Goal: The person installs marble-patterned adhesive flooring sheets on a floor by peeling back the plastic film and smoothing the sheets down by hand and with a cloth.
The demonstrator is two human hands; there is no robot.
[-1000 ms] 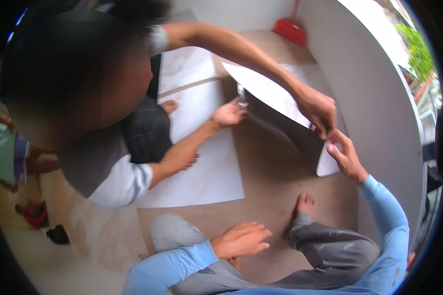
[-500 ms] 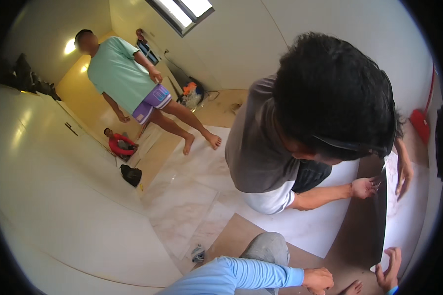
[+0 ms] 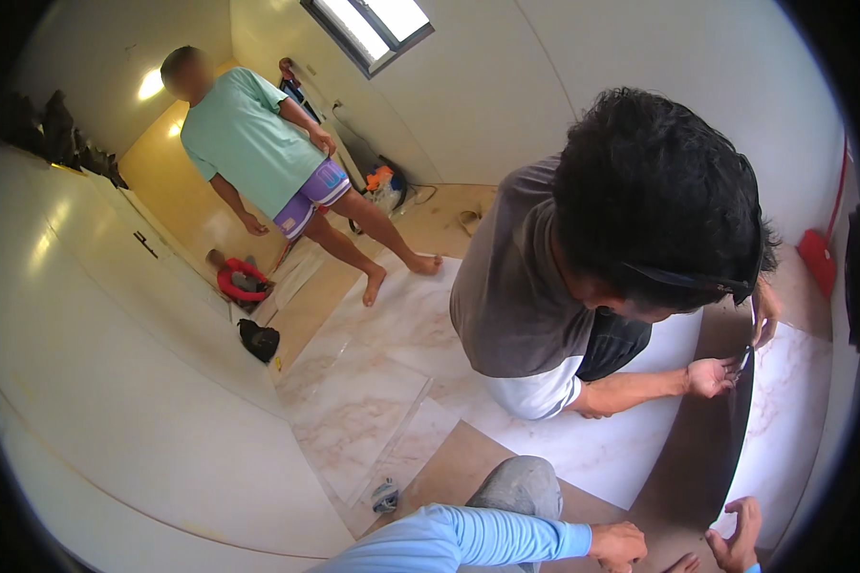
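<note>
My left hand, at the end of a light blue sleeve, is closed in a fist low over the brown floor. Its underside is turned away, so anything inside is hidden. At the lower right my right hand has thumb and fingers curved around the near corner of a white, marble-patterned sheet. The sheet's dark underside shows along its raised edge. A co-worker in a grey and white shirt crouches across from me. One of the co-worker's hands holds a small tool at that edge; the other hand is on the sheet farther back.
Marble-patterned sheets cover much of the floor, beside bare brown board. A crumpled grey item lies near my knee. Another person stands behind, and one in red sits farther back. A red object leans against the right wall.
My right hand has shifted slightly left and down with the sheet's corner. The co-worker's far hand has drawn up to the raised edge. My left fist stays in place.
</note>
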